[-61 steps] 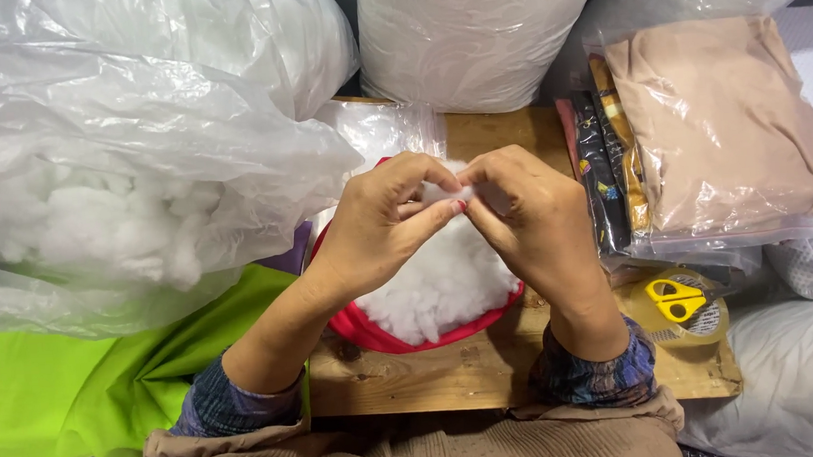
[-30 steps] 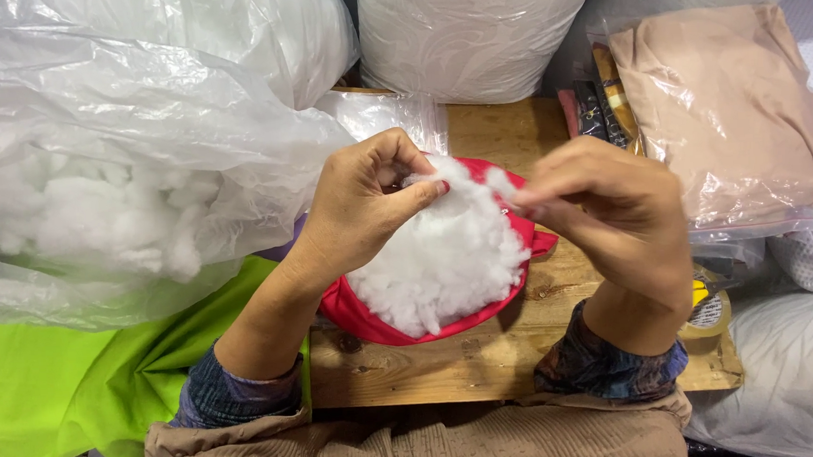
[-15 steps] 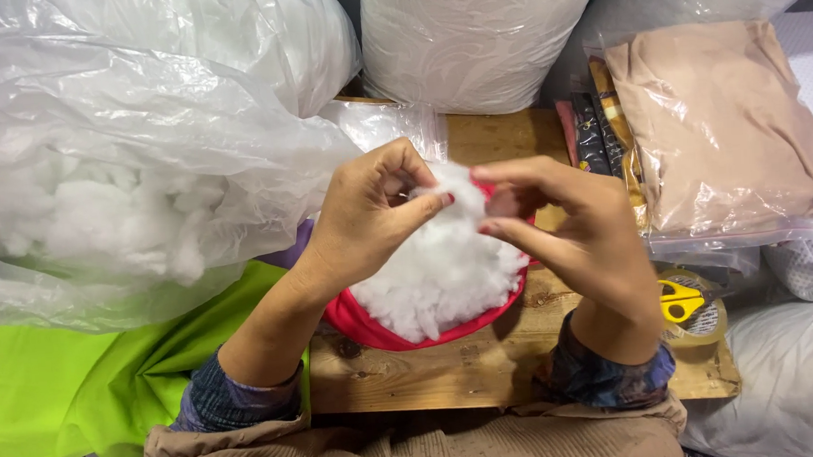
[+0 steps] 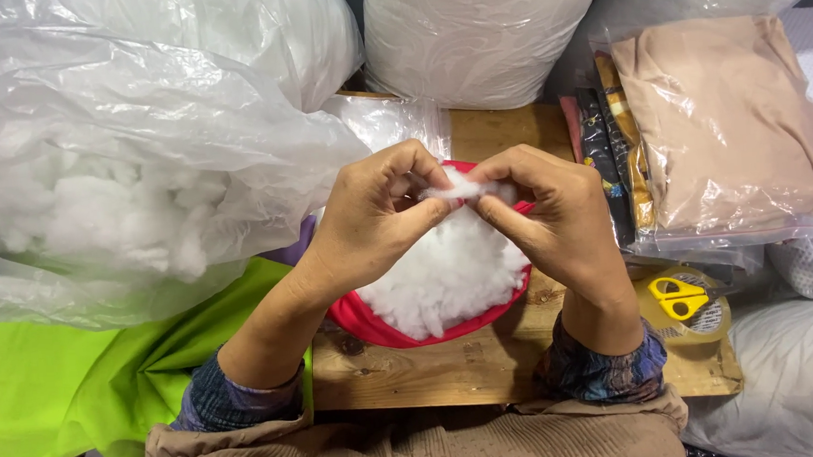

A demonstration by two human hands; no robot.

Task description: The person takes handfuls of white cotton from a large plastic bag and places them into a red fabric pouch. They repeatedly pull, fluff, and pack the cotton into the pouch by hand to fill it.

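Observation:
A red fabric shell [image 4: 375,326] packed with white fibre stuffing [image 4: 447,273] rests on a small wooden board [image 4: 434,368]. Above it my left hand [image 4: 368,221] and my right hand [image 4: 547,215] meet fingertip to fingertip. Both pinch one small tuft of white stuffing [image 4: 456,190] between thumbs and forefingers, just over the mound. The far rim of the red shell is hidden behind my hands.
A large clear plastic bag of loose white stuffing [image 4: 111,171] fills the left. Lime-green fabric [image 4: 68,390] lies below it. White sacks [image 4: 479,26] stand behind. At right sit a bagged tan fabric [image 4: 730,133], dark packets [image 4: 599,151], and yellow-handled scissors [image 4: 679,296] on a tape roll.
My hands, drawn apart a second ago, have come back together over the mound and now both pinch the same tuft.

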